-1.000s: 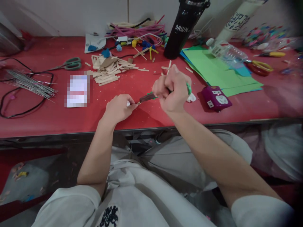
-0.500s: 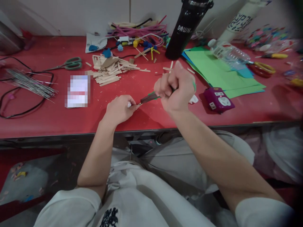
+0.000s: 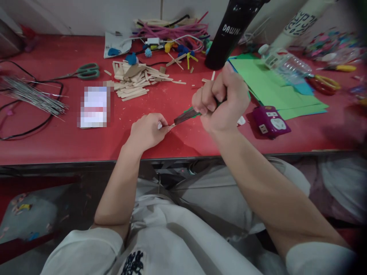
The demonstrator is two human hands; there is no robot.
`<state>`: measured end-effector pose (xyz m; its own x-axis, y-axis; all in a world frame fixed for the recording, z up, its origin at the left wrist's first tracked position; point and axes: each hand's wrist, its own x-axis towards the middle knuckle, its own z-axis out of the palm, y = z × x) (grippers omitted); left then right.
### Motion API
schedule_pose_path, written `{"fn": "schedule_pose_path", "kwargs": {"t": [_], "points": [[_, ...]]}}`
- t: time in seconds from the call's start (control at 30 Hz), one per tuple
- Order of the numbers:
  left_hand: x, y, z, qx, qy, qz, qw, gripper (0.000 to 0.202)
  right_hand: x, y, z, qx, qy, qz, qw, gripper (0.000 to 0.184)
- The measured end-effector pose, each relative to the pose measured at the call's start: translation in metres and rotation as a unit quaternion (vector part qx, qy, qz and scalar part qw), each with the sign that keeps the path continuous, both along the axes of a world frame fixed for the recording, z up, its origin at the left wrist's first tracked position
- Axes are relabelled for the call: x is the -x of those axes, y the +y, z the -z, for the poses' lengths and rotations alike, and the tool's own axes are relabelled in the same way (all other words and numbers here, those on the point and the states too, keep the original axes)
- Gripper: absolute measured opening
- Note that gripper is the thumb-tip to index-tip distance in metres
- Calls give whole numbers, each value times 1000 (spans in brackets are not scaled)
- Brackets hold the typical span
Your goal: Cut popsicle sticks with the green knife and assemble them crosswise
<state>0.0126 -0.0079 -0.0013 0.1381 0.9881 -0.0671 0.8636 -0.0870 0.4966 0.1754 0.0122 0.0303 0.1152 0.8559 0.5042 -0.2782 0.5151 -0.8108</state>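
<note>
Thin tan, seemingly wooden sliver [image 3: 171,126], pinched by the left hand [image 3: 147,131], wants firm support; the right hand [image 3: 223,101], fisted round a long dark green-edged tool [image 3: 186,115], should guide it gently.

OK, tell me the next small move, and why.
Probably firm up the pinch of the left hand on the thin, pale, wood-coloured strip: only a short end shows past the grip, and the long, dark, green-edged tool in the right hand has its tip right at it.
</note>
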Motion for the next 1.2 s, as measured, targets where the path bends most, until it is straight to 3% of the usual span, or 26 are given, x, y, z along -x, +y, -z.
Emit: {"fn": "schedule_pose_path", "kwargs": {"t": [1.2], "points": [[0, 3, -1, 32, -2, -7, 999, 23, 8, -12, -1, -23, -46, 7, 999, 72]]}}
